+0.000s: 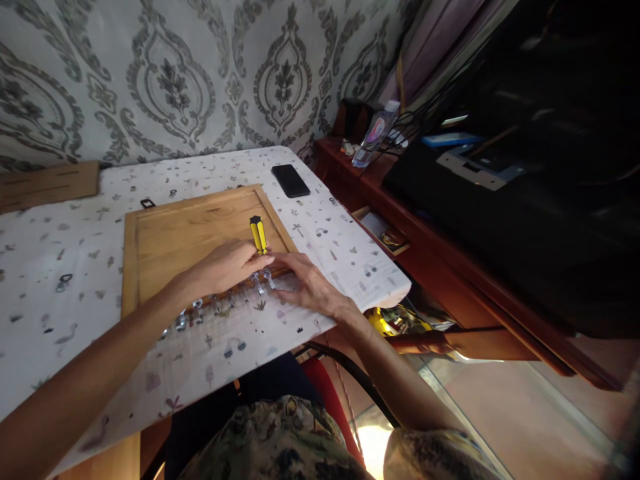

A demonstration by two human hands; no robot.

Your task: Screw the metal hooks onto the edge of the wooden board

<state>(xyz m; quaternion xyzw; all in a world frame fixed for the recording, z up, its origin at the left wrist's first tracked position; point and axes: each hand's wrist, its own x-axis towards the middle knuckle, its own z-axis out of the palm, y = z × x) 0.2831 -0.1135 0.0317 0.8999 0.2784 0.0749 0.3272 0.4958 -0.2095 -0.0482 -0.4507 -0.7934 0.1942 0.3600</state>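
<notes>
A screwdriver [257,233] with a yellow and black handle stands nearly upright at the front right of a wooden framed board [195,230]. My left hand [227,267] is closed around its lower part, and the tip is hidden. My right hand [313,287] comes in from the right, its index finger touching near the screwdriver and its thumb lower down. Between those fingers is a small clear plastic piece [269,279], which the hand appears to pinch against the board's front edge. More clear pieces [197,312] lie in a row along that edge, partly behind my left arm.
The board lies on a table with a patterned white cloth [350,257]. A black phone [291,181] rests beyond its right corner, and cardboard [50,185] lies at the far left. To the right stands a reddish wooden desk [435,257] bearing a plastic bottle [373,137].
</notes>
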